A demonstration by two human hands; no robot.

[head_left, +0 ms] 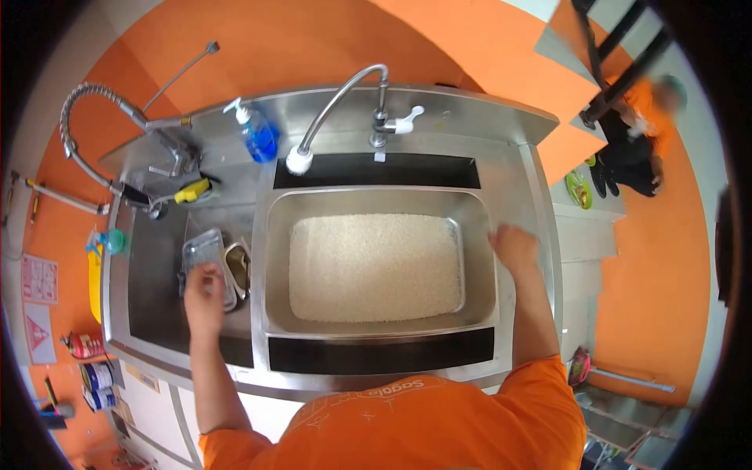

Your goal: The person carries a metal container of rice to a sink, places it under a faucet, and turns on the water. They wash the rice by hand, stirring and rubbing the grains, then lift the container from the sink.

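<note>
A deep steel pan [382,329] sits in the counter in front of me, with a wide, level layer of white rice [376,266] in it. My right hand [515,249] is at the pan's right rim, its bent fingers closed on the edge. Over the left basin, my left hand [205,301] is held above a clear plastic container [205,247]. Its fingers are partly bent and apart from the thumb, and I see nothing between them. Beside that container lies a small metal pan [237,270], partly covered by the container's edge.
A curved faucet [345,98] reaches over the pan's back left corner. A coiled spray tap [86,94] rises behind the left basin [157,321]. Nearby stand a blue soap bottle [258,137] and a yellow sponge [193,190]. Another person [646,133] is at the far right.
</note>
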